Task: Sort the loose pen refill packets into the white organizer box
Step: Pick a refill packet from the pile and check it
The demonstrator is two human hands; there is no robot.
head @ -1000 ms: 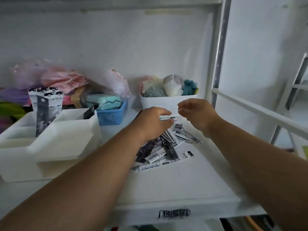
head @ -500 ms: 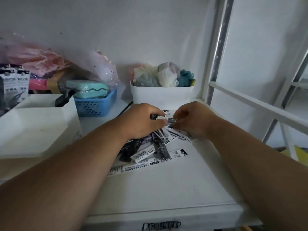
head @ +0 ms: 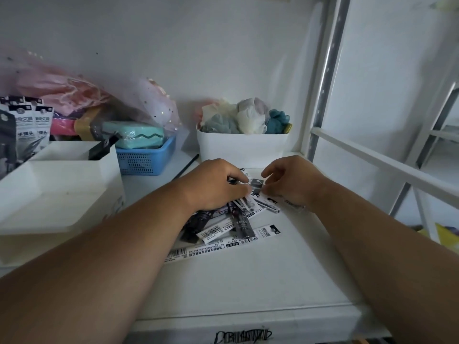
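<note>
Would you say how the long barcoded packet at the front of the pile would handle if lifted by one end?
The packet is long, thin and flat, so probably light and likely to droop. Its glossy wrap may slip. It lies partly under other packets, so lifting may drag them.

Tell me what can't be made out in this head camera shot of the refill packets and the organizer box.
- Left hand fingertips: curled under, grip unclear.
- Packets under both hands: count hidden.
- White organizer box: left side cut off by the frame edge; its inside hidden by its walls.
- Packet print: too small to read.
</note>
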